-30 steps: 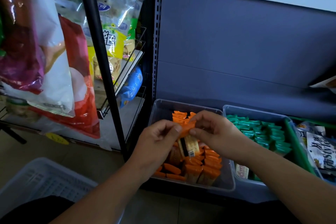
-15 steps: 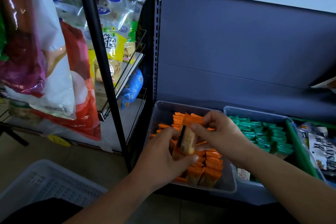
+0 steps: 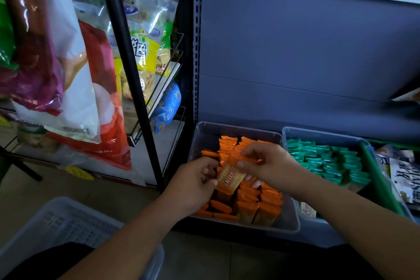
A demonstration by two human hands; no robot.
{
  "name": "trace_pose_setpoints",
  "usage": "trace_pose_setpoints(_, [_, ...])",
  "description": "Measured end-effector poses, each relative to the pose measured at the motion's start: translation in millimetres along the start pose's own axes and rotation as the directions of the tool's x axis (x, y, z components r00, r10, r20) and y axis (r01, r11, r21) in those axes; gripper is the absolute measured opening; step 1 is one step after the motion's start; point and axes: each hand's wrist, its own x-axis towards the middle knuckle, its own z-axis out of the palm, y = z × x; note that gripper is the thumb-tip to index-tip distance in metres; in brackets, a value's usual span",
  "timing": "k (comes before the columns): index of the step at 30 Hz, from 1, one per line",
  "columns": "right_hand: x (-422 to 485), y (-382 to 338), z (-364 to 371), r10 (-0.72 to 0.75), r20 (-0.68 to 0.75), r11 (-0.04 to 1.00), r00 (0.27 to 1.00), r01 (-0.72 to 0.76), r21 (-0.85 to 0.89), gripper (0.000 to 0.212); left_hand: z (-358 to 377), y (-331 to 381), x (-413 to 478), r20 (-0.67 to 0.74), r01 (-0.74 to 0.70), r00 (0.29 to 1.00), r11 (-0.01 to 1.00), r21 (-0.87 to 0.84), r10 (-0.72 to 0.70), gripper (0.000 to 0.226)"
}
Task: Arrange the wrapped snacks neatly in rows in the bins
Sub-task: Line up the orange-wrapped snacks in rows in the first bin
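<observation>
Together, left hand (image 3: 193, 185), right hand (image 3: 270, 166) pinch orange snack (image 3: 230, 177) over clear bin (image 3: 204, 134) of orange packs (image 3: 259, 207); next bin (image 3: 318, 134): green packs (image 3: 329, 161).

- One orange-wrapped snack (image 3: 230, 177) is held tilted over the clear bin (image 3: 204, 134), pinched between the left hand (image 3: 193, 180) and the right hand (image 3: 269, 163).
- Orange snacks (image 3: 256, 208) are stood in rows inside it, with some laid flat.
- Teal snacks (image 3: 329, 159) are packed in rows in the adjacent bin (image 3: 322, 135).
</observation>
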Motion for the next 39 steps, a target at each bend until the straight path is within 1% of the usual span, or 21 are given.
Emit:
trace_pose_setpoints(2, [6.0,10.0,5.0,0.113,0.036,0.991,0.993,-0.115,0.063,0.021,-6.3,-8.1,1.2,-0.065,0.077,0.995,0.991,0.106,-0.07,0.036])
trace_pose_setpoints(3, [10.2,15.5,8.0,0.158,0.047,0.985,0.986,-0.161,0.06,0.024,-7.9,-11.7,1.5,-0.073,0.093,0.994,0.987,0.131,-0.084,0.037])
trace_pose_setpoints(5, [20.3,26.3,14.7,0.192,0.039,0.981,0.981,-0.192,-0.009,0.024,-8.7,-18.5,0.9,-0.061,0.106,0.993,0.982,0.154,-0.098,0.038])
trace_pose_setpoints(8, [32.3,40.7,31.4,0.148,0.045,0.971,0.988,-0.137,-0.196,0.018,-8.2,-24.9,0.5,-0.045,0.106,0.994,0.983,0.147,-0.1,0.037])
trace_pose_setpoints(11, [36.0,59.5,51.8,0.095,0.133,0.898,0.986,-0.027,-0.439,0.017,-6.8,-30.9,3.1,-0.04,0.077,0.997,0.984,0.158,-0.071,0.033])
trace_pose_setpoints(13, [37.1,74.6,61.9,0.095,0.183,0.85,0.979,0.016,-0.526,0.02,-5.0,-34.5,4.2,-0.032,0.071,0.997,0.983,0.171,-0.066,0.034])
trace_pose_setpoints(15, [37.7,82.9,65.1,0.138,0.273,0.8,0.952,0.056,-0.598,0.02,-3.0,-37.1,5.3,-0.02,0.068,0.998,0.982,0.176,-0.065,0.035])
trace_pose_setpoints(16, [39.3,83.7,63.1,0.157,0.3,0.795,0.941,0.06,-0.603,0.023,-2.4,-37.5,5.9,-0.02,0.064,0.998,0.982,0.178,-0.061,0.035])
trace_pose_setpoints(18, [42.6,77.1,53.9,0.172,0.27,0.855,0.947,-0.007,-0.519,0.025,-1.5,-38.0,7.8,-0.021,0.072,0.997,0.982,0.177,-0.069,0.035])
trace_pose_setpoints(20, [47.5,72.0,42.4,0.125,0.148,0.903,0.981,-0.051,-0.426,0.019,0.3,-38.9,9.3,-0.03,0.083,0.996,0.983,0.165,-0.079,0.033])
trace_pose_setpoints(21, [50.8,72.2,37.7,0.084,0.079,0.906,0.993,-0.044,-0.42,0.015,2.0,-40.2,10.2,-0.034,0.08,0.997,0.983,0.165,-0.075,0.032])
trace_pose_setpoints(22, [54.1,74.3,34.6,0.06,0.029,0.904,0.998,-0.042,-0.426,0.015,3.5,-41.2,10.7,-0.037,0.069,0.997,0.983,0.168,-0.064,0.033])
trace_pose_setpoints(24, [60.0,80.4,32.6,0.056,-0.012,0.914,0.998,-0.056,-0.402,0.021,6.3,-45.2,11.8,-0.034,0.052,0.998,0.982,0.179,-0.047,0.034])
trace_pose_setpoints(26, [65.5,88.8,35.3,0.095,0.002,0.934,0.995,-0.089,-0.347,0.024,7.4,-49.3,12.9,-0.019,0.059,0.998,0.979,0.196,-0.057,0.038])
trace_pose_setpoints(30, [74.2,98.0,42.5,0.126,0.037,0.935,0.991,-0.106,-0.337,0.025,9.0,-55.2,12.0,-0.023,0.081,0.997,0.978,0.192,-0.078,0.043])
trace_pose_setpoints(31, [75.2,98.0,43.6,0.133,0.036,0.925,0.991,-0.111,-0.363,0.028,9.9,-55.8,11.9,-0.024,0.082,0.997,0.977,0.197,-0.079,0.042])
trace_pose_setpoints(33, [75.7,96.0,45.1,0.13,0.036,0.875,0.991,-0.098,-0.474,0.032,10.9,-56.1,11.9,-0.024,0.077,0.997,0.976,0.202,-0.073,0.04])
trace_pose_setpoints(35, [75.9,92.6,45.5,0.119,0.043,0.835,0.992,-0.077,-0.545,0.03,11.0,-54.8,12.6,-0.031,0.073,0.997,0.975,0.209,-0.068,0.038])
trace_pose_setpoints(39, [73.7,77.6,35.9,0.124,0.064,0.866,0.99,-0.077,-0.495,0.024,10.7,-50.4,12.1,-0.05,0.071,0.997,0.978,0.198,-0.062,0.035])
